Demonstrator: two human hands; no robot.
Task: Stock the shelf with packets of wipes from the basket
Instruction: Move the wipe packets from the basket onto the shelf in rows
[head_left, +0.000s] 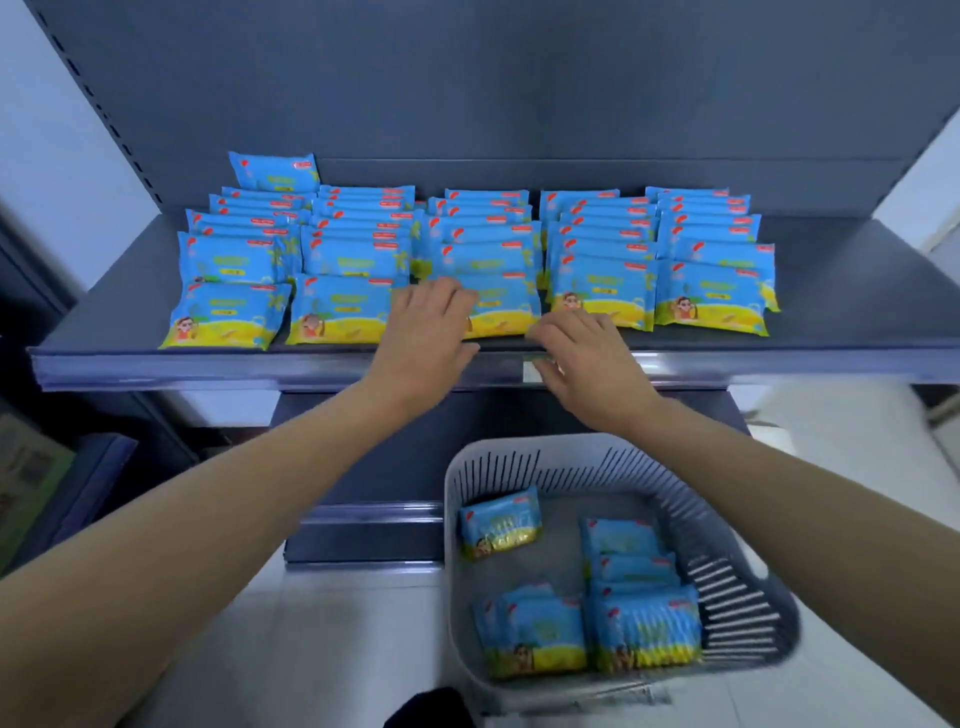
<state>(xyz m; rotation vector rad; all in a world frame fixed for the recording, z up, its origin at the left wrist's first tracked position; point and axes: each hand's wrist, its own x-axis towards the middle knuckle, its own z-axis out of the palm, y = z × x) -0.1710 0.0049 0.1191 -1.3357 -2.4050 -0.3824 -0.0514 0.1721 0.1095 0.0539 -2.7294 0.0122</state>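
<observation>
Nearest you, below your right hand (587, 358), the basket (737, 603) holds at least five packets of wipes (535, 634), overlapped too much for an exact count. Both hands lie flat, fingers loose, gripping nothing. Your left hand (426, 332) rests on the middle row's front packet (501, 319), seemingly squaring it. Beyond your fingers the shelf (857, 291) carries five rows. Next, reach down for another packet.
</observation>
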